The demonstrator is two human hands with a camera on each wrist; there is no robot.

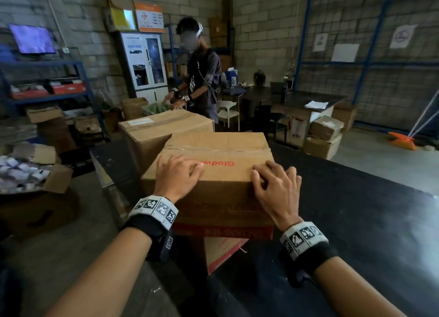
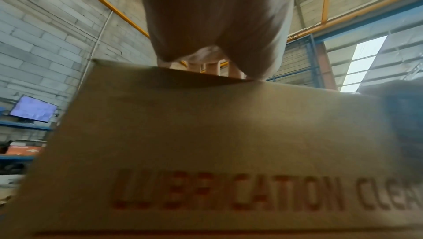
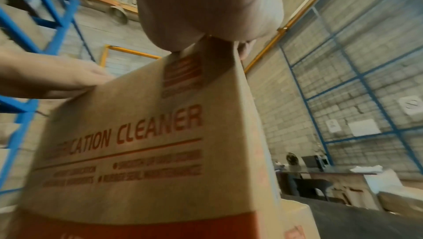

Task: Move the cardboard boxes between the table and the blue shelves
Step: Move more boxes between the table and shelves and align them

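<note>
A brown cardboard box [image 1: 221, 150] with red lettering stands on the black table [image 1: 356, 209], on top of a smaller red-and-white box [image 1: 221, 250]. My left hand [image 1: 177, 174] lies flat on its top near the front left edge. My right hand [image 1: 275, 183] rests on the top at the front right corner, fingers slightly bent. The left wrist view shows the box's front face [image 2: 206, 134] below my left hand [image 2: 217, 17]. In the right wrist view the same box [image 3: 148, 152] sits under my right hand [image 3: 206, 8], and my left hand [image 3: 57, 76] touches its far edge.
A larger taped box [image 1: 161, 129] stands just behind on the left. Blue shelves [image 1: 47, 95] with red cartons line the left wall. Another person [image 1: 202, 79] works at boxes beyond the table. An open box of white packets [image 1: 28, 174] sits at left; stacked boxes [image 1: 325, 136] are on the floor at right.
</note>
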